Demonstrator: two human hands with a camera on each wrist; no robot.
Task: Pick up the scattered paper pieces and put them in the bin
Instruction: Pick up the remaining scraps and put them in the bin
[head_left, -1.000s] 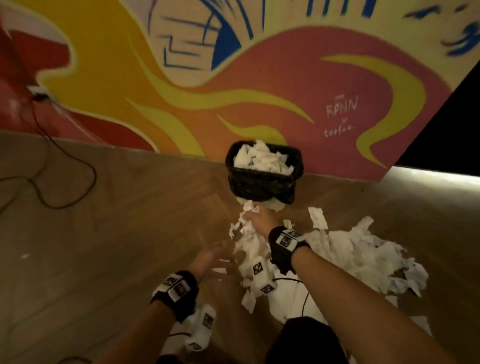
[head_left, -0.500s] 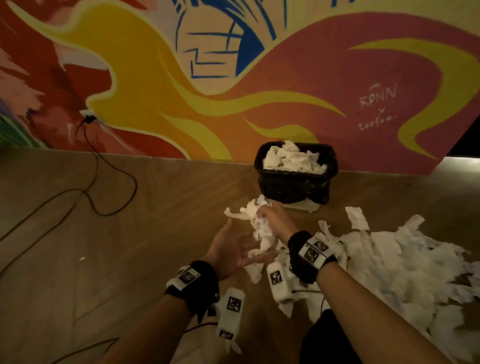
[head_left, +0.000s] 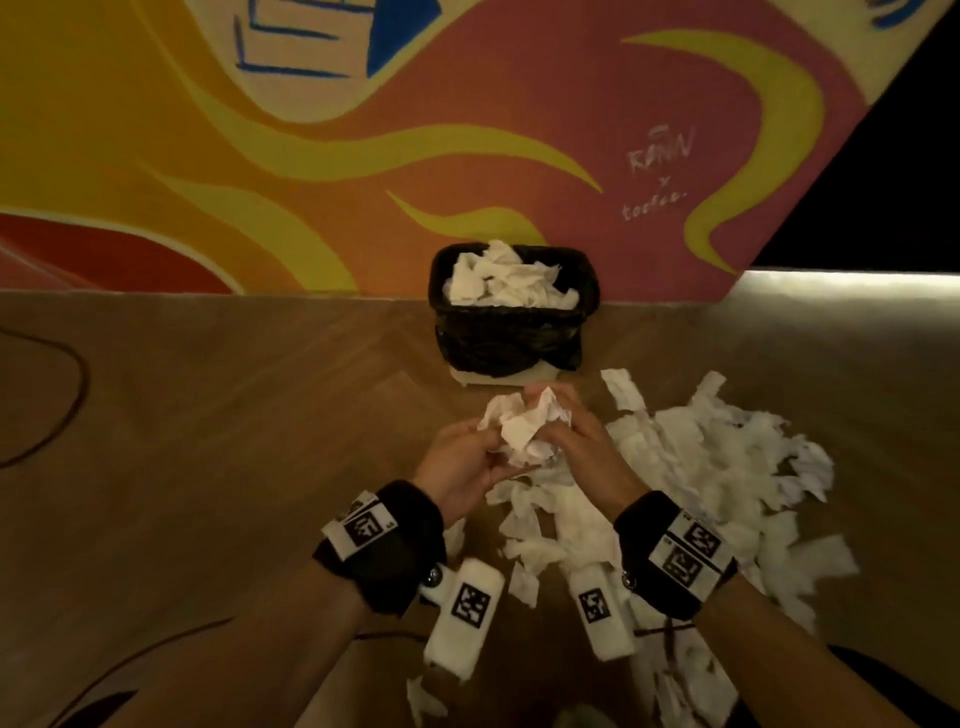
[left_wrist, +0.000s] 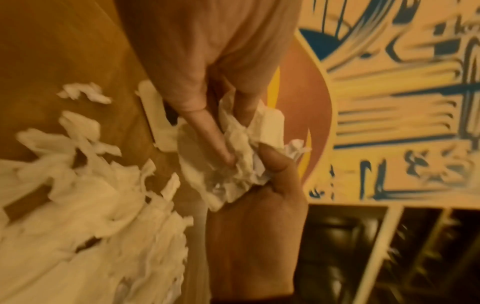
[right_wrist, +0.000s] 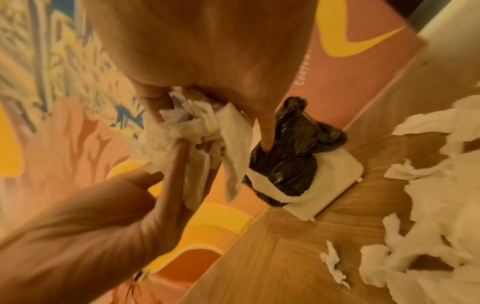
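White wad (head_left: 524, 431) now gripped by both left hand (head_left: 462, 467) and right hand (head_left: 576, 447) | was right-only | bin (head_left: 514, 312) next; pile (head_left: 727, 467) remains

Head cam: high, looks forward-down at bin (head_left: 514, 306), mid-distance. Wrist cams: close, flank paper wad (left_wrist: 233, 156) before bin, facing each other. All share wad.

My fingertips were buried in the wad of paper (head_left: 524, 431) that both hands held. The scattered pile (head_left: 727, 467) ran under my right arm and off the bottom edge. Paper (head_left: 498, 280) hid the inside of the bin (head_left: 514, 332). The wall painting (left_wrist: 402, 102) was blurred in the left wrist view.
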